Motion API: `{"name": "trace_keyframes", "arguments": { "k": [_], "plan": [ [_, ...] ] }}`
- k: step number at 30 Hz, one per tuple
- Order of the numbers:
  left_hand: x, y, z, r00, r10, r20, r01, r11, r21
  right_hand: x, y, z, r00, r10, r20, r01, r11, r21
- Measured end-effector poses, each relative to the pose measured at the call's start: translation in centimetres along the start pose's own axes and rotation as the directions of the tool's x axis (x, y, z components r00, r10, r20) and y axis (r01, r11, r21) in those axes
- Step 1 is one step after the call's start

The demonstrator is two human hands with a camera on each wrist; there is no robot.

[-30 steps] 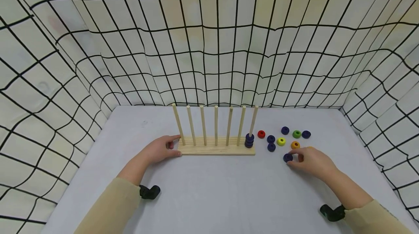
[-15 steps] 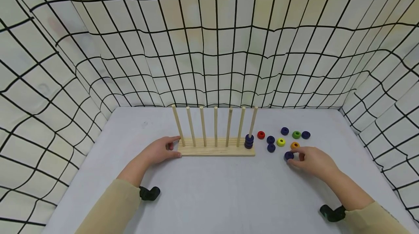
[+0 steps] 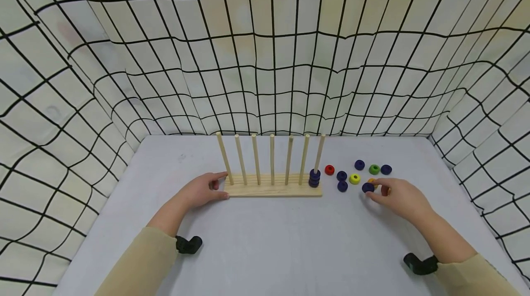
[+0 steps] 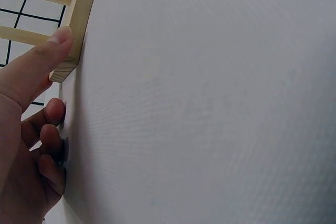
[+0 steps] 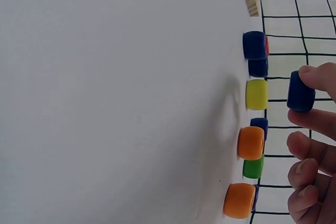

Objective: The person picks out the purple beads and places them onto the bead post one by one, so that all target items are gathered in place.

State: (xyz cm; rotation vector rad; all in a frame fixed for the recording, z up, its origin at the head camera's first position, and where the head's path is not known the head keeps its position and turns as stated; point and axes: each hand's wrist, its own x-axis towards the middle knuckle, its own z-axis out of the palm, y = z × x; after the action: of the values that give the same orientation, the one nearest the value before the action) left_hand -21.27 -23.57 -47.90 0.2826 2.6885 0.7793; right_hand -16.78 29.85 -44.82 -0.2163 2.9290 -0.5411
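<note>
A wooden peg stand (image 3: 271, 189) with several upright pegs stands at the middle of the table. Its left end is gripped by my left hand (image 3: 203, 190), thumb along the front edge and index finger at the back. In the left wrist view that thumb (image 4: 60, 36) lies on the base. Three dark blue beads (image 3: 314, 178) are stacked on the rightmost peg. Between thumb and index finger my right hand (image 3: 403, 198) pinches another dark blue bead (image 5: 301, 92), held above the table. The right wrist view shows its other fingers curled below.
Loose beads lie right of the stand: a red one (image 3: 329, 170), a yellow one (image 3: 354, 178), a green one (image 3: 374, 169) and several blue ones (image 3: 342, 186). Two orange beads (image 5: 251, 143) sit near my right hand. Black netting (image 3: 273, 36) over pale walls surrounds the table.
My right hand has lifted the blue bead off the table and moved it slightly away from me, overlapping an orange bead. My left hand stays on the stand.
</note>
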Motion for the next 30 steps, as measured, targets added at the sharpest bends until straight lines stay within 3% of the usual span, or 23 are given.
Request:
{"name": "trace_keyframes", "arguments": {
  "k": [13, 23, 30],
  "plan": [
    [0.1, 0.0, 0.0, 1.000, 0.017, 0.000, -0.017, 1.000, 0.003, 0.4, -0.8, -0.8, 0.997, 0.008, -0.072, -0.005, 0.999, 0.042],
    [0.0, 0.0, 0.0, 1.000, 0.014, -0.003, -0.014, 1.000, -0.001, 0.8, -2.4, -1.2, 0.987, -0.036, -0.154, 0.045, 0.998, 0.053],
    [-0.1, 0.0, 0.1, 0.999, 0.028, -0.017, -0.028, 1.000, -0.003, 1.2, -3.8, -1.7, 0.985, -0.005, -0.173, 0.018, 0.997, 0.073]
  ]
}}
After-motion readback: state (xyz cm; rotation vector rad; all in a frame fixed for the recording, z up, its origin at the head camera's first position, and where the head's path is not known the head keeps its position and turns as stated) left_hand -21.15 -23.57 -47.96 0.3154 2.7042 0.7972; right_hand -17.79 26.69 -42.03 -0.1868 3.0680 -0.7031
